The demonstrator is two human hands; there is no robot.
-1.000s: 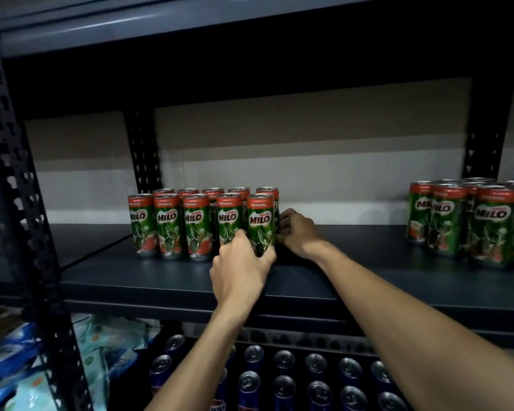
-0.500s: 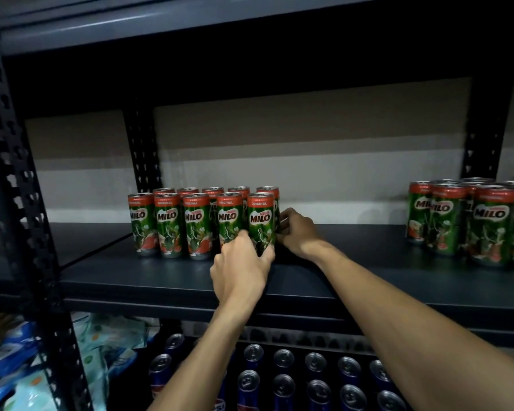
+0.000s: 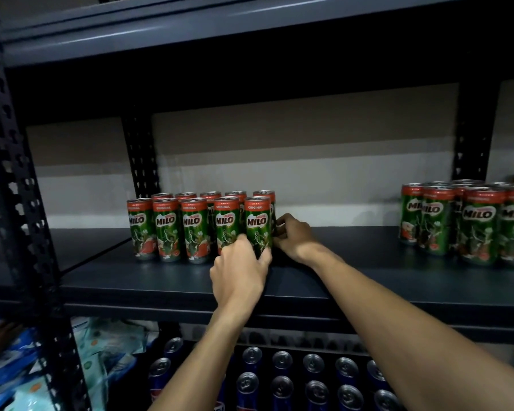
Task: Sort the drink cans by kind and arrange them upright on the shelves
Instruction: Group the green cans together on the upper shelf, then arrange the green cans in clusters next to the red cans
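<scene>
Head view: left hand (image 3: 238, 274) grips the base of the front Milo can (image 3: 257, 222), upright on the shelf (image 3: 368, 280); right hand (image 3: 293, 237), just right of it, curls fingers against the rear can (image 3: 264, 195), grip unclear.

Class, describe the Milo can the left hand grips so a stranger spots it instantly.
On the middle shelf, find the left cluster of Milo cans. The can is the rightmost in its front row, its base gripped by the left hand.
</scene>
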